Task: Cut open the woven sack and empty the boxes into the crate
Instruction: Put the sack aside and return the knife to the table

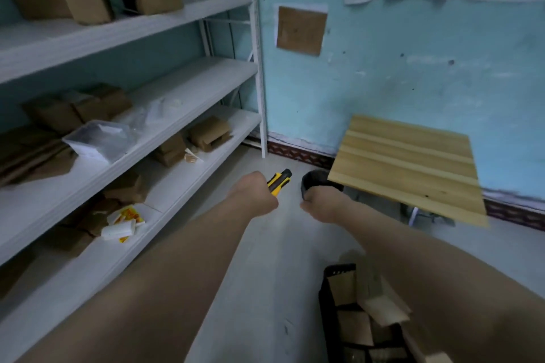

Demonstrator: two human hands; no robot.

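**Left hand (255,191) grips knife (278,183); sack unseen**

Right hand (321,205) curled; I cannot tell its contents. Crate (326,300), lower right, already carries boxes (354,324). Emptying likely done, I judge; next move needs the knife closed and stowed.

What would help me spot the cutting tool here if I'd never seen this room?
Look above the floor between the white shelving rack and the wooden table. There the left hand grips the utility knife; its black trim sets it apart from the yellow-and-white packets on that rack.
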